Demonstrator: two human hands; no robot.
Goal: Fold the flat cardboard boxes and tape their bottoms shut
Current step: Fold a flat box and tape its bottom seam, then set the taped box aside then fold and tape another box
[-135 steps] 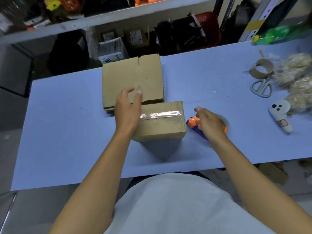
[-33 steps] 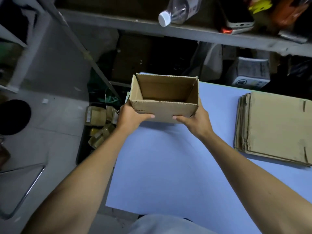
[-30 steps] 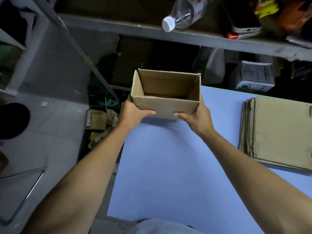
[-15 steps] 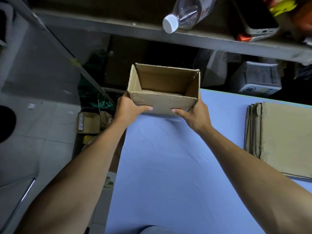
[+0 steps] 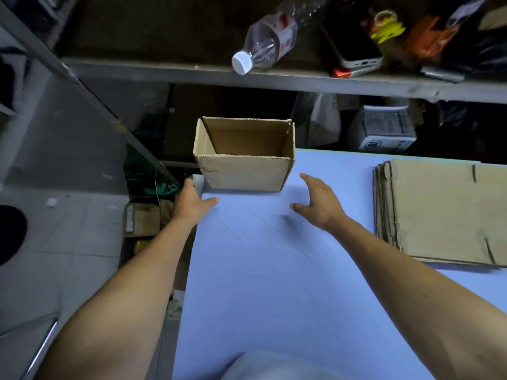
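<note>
Both hands have let go of the folded cardboard box, which half a second ago they held by its near corners; it now sits open-topped at the far left corner of the blue table. Left hand and right hand hover just short of it, fingers spread, holding nothing. Set-down appears complete; next, a blank from the flat cardboard stack at right needs lifting and squaring.

An open-topped brown cardboard box stands upright at the far left corner of the pale blue table, with both hands just short of it and holding nothing. The left hand and the right hand hover with fingers spread and relaxed. A stack of flat brown cardboard sheets lies to the right, and a clear plastic bottle with a white cap lies on the grey metal shelf above.
</note>
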